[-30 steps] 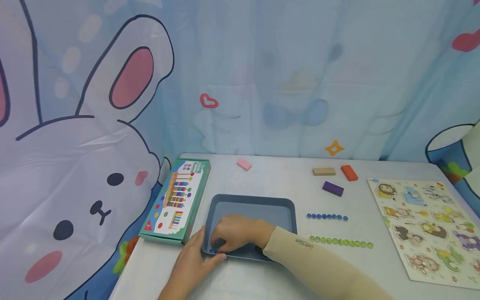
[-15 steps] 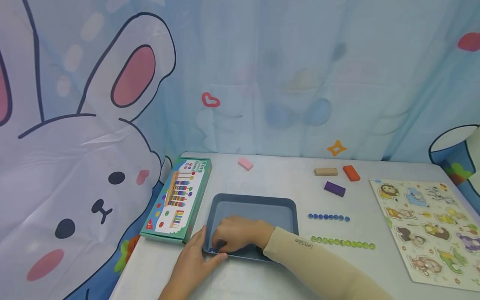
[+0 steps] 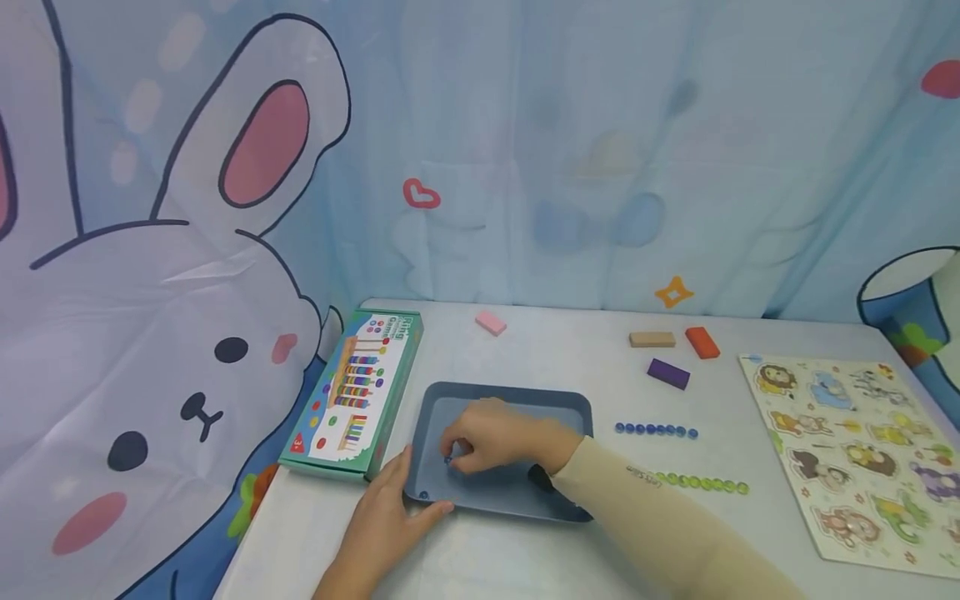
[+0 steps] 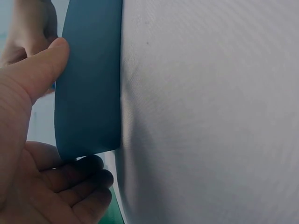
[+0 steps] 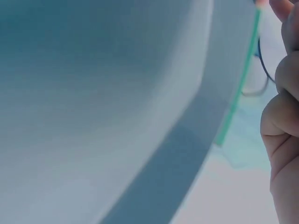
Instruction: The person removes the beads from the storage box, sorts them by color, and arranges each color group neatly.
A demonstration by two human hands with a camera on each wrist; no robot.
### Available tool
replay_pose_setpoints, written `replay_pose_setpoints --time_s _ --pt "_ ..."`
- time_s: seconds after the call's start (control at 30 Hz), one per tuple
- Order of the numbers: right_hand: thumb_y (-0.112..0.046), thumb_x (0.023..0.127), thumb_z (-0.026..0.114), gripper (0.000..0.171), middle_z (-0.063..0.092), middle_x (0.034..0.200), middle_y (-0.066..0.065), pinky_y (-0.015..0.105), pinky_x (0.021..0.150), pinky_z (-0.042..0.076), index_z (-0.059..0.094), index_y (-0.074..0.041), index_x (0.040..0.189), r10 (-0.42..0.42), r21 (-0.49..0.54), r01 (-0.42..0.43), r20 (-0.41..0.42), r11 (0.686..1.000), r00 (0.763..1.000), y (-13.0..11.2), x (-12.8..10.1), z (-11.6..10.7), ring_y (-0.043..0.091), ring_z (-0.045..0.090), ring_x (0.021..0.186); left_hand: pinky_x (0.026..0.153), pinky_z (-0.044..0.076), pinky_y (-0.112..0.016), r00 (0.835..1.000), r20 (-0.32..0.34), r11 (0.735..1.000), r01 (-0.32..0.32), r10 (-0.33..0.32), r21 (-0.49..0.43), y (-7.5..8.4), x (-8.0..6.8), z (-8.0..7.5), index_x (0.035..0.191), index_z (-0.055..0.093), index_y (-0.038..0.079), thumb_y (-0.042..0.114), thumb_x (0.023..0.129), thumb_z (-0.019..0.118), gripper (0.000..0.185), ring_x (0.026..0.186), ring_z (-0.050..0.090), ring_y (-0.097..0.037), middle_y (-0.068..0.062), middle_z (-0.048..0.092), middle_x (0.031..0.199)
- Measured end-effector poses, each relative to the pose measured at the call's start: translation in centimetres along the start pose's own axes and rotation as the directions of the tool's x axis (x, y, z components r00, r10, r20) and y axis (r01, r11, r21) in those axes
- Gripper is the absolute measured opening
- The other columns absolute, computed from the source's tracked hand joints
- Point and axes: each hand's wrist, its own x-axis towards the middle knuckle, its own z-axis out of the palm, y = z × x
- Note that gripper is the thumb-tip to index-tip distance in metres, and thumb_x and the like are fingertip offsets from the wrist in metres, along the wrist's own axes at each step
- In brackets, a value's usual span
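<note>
A dark blue tray (image 3: pixel 525 398) lies on the white table near its front left. My left hand (image 3: pixel 408 500) grips the tray's near-left corner, with the thumb (image 4: pixel 42 70) on the rim (image 4: pixel 88 84) and the fingers curled at its outer side. My right hand (image 3: pixel 453 457) hovers inside the tray above its left half and pinches a small blue bead (image 3: pixel 448 459). Another blue bead (image 3: pixel 423 495) lies in the tray's near-left corner. The right wrist view shows only the tray's floor and wall (image 5: pixel 93 93) and the edge of my fingers (image 5: pixel 285 116).
A green toy box (image 3: pixel 360 392) lies left of the tray. Right of it run a row of blue beads (image 3: pixel 656 430) and a row of green beads (image 3: pixel 701 482). Pink (image 3: pixel 490 323), tan (image 3: pixel 652 339), orange (image 3: pixel 702 342) and purple (image 3: pixel 668 374) blocks lie farther back. An animal puzzle (image 3: pixel 847 450) is at the far right.
My right hand has risen from the tray's near-left corner and moved back and right with a blue bead. The left hand stays on the corner.
</note>
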Motion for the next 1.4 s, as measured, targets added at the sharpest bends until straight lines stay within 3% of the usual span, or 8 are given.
replay_pose_setpoints --time_s 0.33,0.73,0.9,1.1,1.4 --pt "-0.021 0.092 0.077 0.01 0.052 0.059 -0.017 0.013 0.053 0.037 0.081 -0.02 0.101 0.056 0.024 -0.052 -0.2 0.998 0.978 0.9 -5.0 -4.4 -0.008 0.041 0.052 0.119 0.044 -0.057 0.999 0.013 0.999 0.038 -0.038 -0.006 0.4 0.2 -0.2 0.162 0.035 0.003 0.074 0.076 0.079 0.12 0.149 0.047 -0.037 -0.016 0.046 0.163" --pt "-0.018 0.089 0.081 0.009 0.05 0.059 -0.018 0.017 0.052 0.041 0.081 -0.018 0.099 0.214 0.03 -0.216 -0.33 0.976 0.919 3.6 -12.8 -6.3 -0.005 0.041 0.055 0.119 0.043 -0.059 0.998 0.032 0.998 0.055 -0.054 -0.008 0.4 -0.1 0.0 0.163 0.033 0.002 0.071 0.078 0.08 0.118 0.15 0.045 -0.038 -0.018 0.045 0.163" --pt "-0.017 0.089 0.082 0.011 0.051 0.061 -0.019 0.018 0.048 0.037 0.08 -0.021 0.1 0.323 0.038 -0.332 -0.356 0.942 0.877 5.0 -16.3 -7.0 -0.004 0.04 0.053 0.119 0.043 -0.06 0.997 0.04 0.998 0.064 -0.063 -0.009 0.7 -0.1 -0.2 0.163 0.033 0.002 0.072 0.078 0.079 0.119 0.151 0.045 -0.039 -0.018 0.044 0.164" --pt "-0.02 0.089 0.083 0.012 0.049 0.062 -0.017 0.02 0.049 0.038 0.079 -0.024 0.099 0.462 0.051 -0.481 -0.383 0.875 0.8 6.5 -20.2 -7.2 0.0 0.041 0.053 0.119 0.042 -0.061 0.997 0.053 0.998 0.064 -0.063 -0.018 1.0 -0.2 -0.3 0.163 0.032 0.0 0.07 0.079 0.08 0.118 0.151 0.044 -0.041 -0.021 0.043 0.164" --pt "-0.015 0.088 0.083 0.01 0.05 0.062 -0.011 0.021 0.047 0.035 0.079 -0.019 0.096 0.573 0.12 -0.582 -0.413 0.805 0.708 8.2 -25.5 -6.4 0.003 0.041 0.052 0.119 0.043 -0.062 0.997 0.047 0.998 0.059 -0.058 -0.022 0.8 -0.2 -0.2 0.162 0.033 0.0 0.07 0.079 0.08 0.119 0.15 0.044 -0.041 -0.022 0.044 0.163"
